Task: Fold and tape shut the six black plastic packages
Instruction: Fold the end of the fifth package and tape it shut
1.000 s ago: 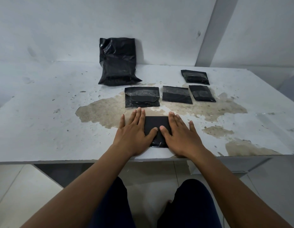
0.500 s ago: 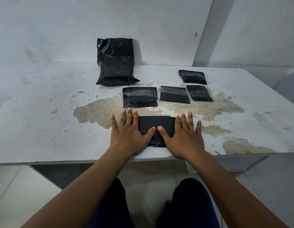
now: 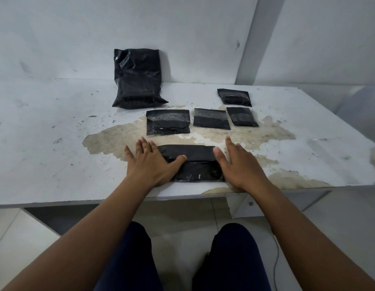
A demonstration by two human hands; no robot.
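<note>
I'm pressing my left hand and right hand flat, fingers straight & spread, on either end of the folded black pkg at the table's near edge. Four taped pkgs are lying just beyond; a bigger unfolded bag is leaning vs the wall.

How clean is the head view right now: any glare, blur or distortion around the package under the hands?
Head view: soft, even light; small glints on the package between the left hand and right hand; both sharp, no motion blur; the table edges splay outward from wide-angle distortion; black plastic hides fold detail.
</note>
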